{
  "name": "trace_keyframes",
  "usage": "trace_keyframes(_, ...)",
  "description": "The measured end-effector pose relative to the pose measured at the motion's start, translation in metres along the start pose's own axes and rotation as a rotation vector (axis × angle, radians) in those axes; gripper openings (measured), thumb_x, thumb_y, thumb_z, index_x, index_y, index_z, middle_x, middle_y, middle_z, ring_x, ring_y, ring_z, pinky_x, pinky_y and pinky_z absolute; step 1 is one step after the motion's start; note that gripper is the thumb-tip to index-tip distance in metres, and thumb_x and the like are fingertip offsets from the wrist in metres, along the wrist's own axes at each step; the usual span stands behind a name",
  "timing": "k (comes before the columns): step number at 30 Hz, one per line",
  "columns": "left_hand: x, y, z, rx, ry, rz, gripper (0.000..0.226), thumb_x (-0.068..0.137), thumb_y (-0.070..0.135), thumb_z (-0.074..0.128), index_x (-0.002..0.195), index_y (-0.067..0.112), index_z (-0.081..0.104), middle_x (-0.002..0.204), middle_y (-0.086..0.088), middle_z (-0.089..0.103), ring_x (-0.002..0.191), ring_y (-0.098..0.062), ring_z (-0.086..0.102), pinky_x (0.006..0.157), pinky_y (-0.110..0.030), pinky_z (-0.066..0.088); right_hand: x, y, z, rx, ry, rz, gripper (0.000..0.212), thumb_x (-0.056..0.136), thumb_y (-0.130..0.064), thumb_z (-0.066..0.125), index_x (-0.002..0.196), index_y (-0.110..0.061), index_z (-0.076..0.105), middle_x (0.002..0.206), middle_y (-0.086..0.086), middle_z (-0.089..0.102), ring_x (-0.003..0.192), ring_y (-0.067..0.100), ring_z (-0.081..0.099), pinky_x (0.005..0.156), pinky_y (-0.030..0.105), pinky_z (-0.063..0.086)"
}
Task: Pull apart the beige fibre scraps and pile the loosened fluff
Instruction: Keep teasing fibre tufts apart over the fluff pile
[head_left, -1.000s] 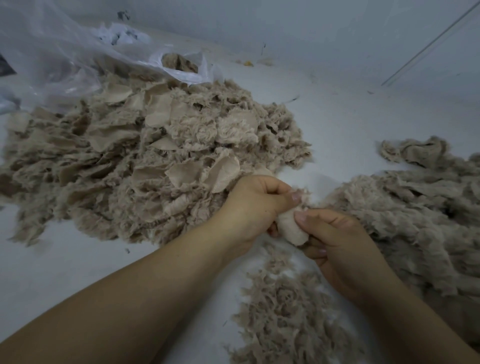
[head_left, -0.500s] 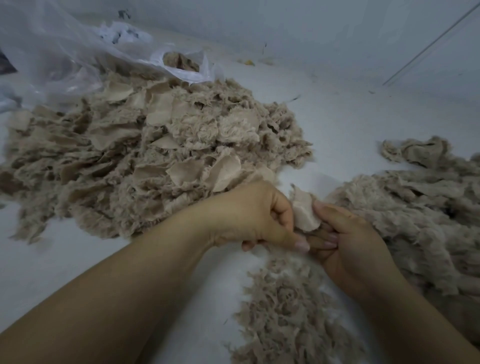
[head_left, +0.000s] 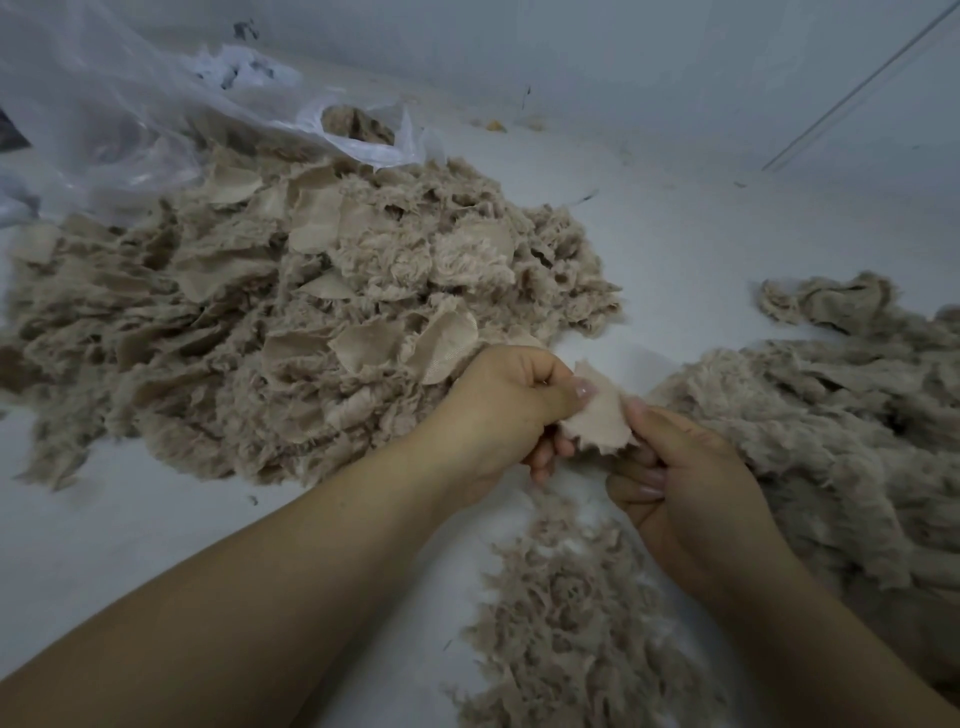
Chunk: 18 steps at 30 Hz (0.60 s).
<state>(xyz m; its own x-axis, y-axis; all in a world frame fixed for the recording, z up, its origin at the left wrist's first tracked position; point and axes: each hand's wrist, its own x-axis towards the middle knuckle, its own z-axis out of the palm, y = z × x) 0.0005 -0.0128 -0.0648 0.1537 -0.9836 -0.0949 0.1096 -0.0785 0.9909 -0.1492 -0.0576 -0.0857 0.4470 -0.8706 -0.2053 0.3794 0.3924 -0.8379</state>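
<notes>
A small beige fibre scrap (head_left: 597, 415) is stretched flat between my two hands, above the white surface. My left hand (head_left: 498, 410) pinches its left edge with the thumb on top. Its right edge is gripped by my right hand (head_left: 680, 478), fingers curled underneath. A big heap of beige scraps (head_left: 291, 322) lies to the left, right behind my left hand. Loosened fluff (head_left: 582, 618) is piled just below my hands. A second mass of shaggy beige fibre (head_left: 841, 415) spreads along the right side.
A clear plastic bag (head_left: 156, 119) with more beige fibre in its mouth lies at the back left. The white surface (head_left: 675, 218) runs back to a wall. A thin rod (head_left: 852, 83) leans at the top right.
The scrap went from a bunched lump between my hands to a flat, spread piece. My left thumb moved up onto its left edge, and my right hand dropped a little lower.
</notes>
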Motion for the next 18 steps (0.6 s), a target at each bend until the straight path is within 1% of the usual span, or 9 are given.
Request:
trace_keyframes(2,0.000,-0.001,0.000,0.029,-0.014,0.018,0.023,0.094,0.007,0.062,0.072,0.008,0.057,0.046,-0.009,0.052,0.030,-0.017,0.038,0.036,-0.023,0.038,0.000,0.000,-0.001,0.015,0.002,-0.004,0.024,0.080,-0.027,0.059,0.067,-0.007,0.052,0.052,-0.001,0.036,0.037,0.004,0.028,0.035,0.015,0.026)
trace_keyframes(4,-0.001,-0.002,0.001,0.108,-0.025,0.052,0.021,0.090,0.007,0.067,0.072,0.011,0.058,0.046,-0.009,0.052,0.032,-0.020,0.040,0.035,-0.022,0.037,0.000,0.000,-0.002,-0.032,-0.023,-0.007,0.029,0.081,-0.030,0.059,0.060,-0.010,0.061,0.049,-0.002,0.040,0.036,0.003,0.033,0.035,0.015,0.031)
trace_keyframes(6,-0.001,-0.002,0.001,0.170,-0.002,0.090,0.022,0.089,0.006,0.068,0.071,0.013,0.058,0.044,-0.005,0.050,0.035,-0.019,0.044,0.033,-0.019,0.035,0.000,0.001,-0.001,-0.058,-0.051,-0.016,0.029,0.083,-0.027,0.060,0.058,-0.014,0.068,0.047,-0.004,0.040,0.036,0.002,0.032,0.034,0.014,0.030)
trace_keyframes(9,0.003,0.002,-0.006,0.203,0.166,0.160,0.028,0.090,0.003,0.065,0.068,0.015,0.054,0.039,0.006,0.043,0.032,-0.009,0.036,0.035,-0.017,0.028,0.003,0.001,-0.003,0.014,-0.018,-0.011,0.029,0.087,-0.019,0.058,0.059,-0.012,0.064,0.052,-0.004,0.032,0.038,0.002,0.025,0.034,0.014,0.026)
trace_keyframes(10,0.005,0.004,-0.011,0.273,0.248,0.200,0.028,0.090,0.003,0.064,0.068,0.015,0.053,0.040,0.008,0.043,0.032,-0.007,0.035,0.036,-0.018,0.029,0.004,0.001,-0.005,0.030,0.004,-0.005,0.029,0.091,-0.017,0.056,0.063,-0.009,0.064,0.053,-0.003,0.032,0.038,0.002,0.025,0.035,0.014,0.025)
trace_keyframes(12,0.008,0.006,-0.024,0.601,0.395,0.337,0.024,0.088,0.004,0.062,0.070,0.015,0.053,0.047,0.008,0.046,0.042,-0.008,0.043,0.041,-0.024,0.035,0.005,0.001,-0.008,0.050,0.029,0.010,0.033,0.098,-0.016,0.050,0.069,-0.005,0.063,0.053,-0.003,0.033,0.038,0.003,0.025,0.035,0.015,0.025)
trace_keyframes(14,0.006,0.007,-0.033,1.065,0.458,0.415,0.014,0.083,0.004,0.056,0.074,0.015,0.053,0.059,0.001,0.051,0.057,-0.021,0.052,0.047,-0.031,0.038,0.005,0.001,-0.008,0.052,0.038,0.012,0.035,0.100,-0.016,0.048,0.071,-0.005,0.063,0.053,-0.003,0.034,0.038,0.003,0.025,0.035,0.015,0.026)
trace_keyframes(16,0.003,0.010,-0.032,1.408,0.451,0.406,0.013,0.078,0.006,0.056,0.075,0.018,0.053,0.065,-0.001,0.050,0.065,-0.028,0.054,0.049,-0.031,0.031,0.005,0.002,-0.007,0.051,0.043,0.010,0.034,0.101,-0.016,0.047,0.073,-0.004,0.061,0.053,-0.003,0.035,0.038,0.003,0.026,0.035,0.015,0.026)
trace_keyframes(18,-0.002,0.015,-0.025,1.571,0.396,0.437,0.019,0.067,0.006,0.066,0.069,0.020,0.052,0.062,0.002,0.041,0.062,-0.025,0.047,0.050,-0.026,0.023,0.006,0.003,-0.007,0.061,0.045,0.009,0.032,0.101,-0.016,0.047,0.074,-0.004,0.060,0.053,-0.004,0.035,0.038,0.002,0.026,0.035,0.015,0.026)
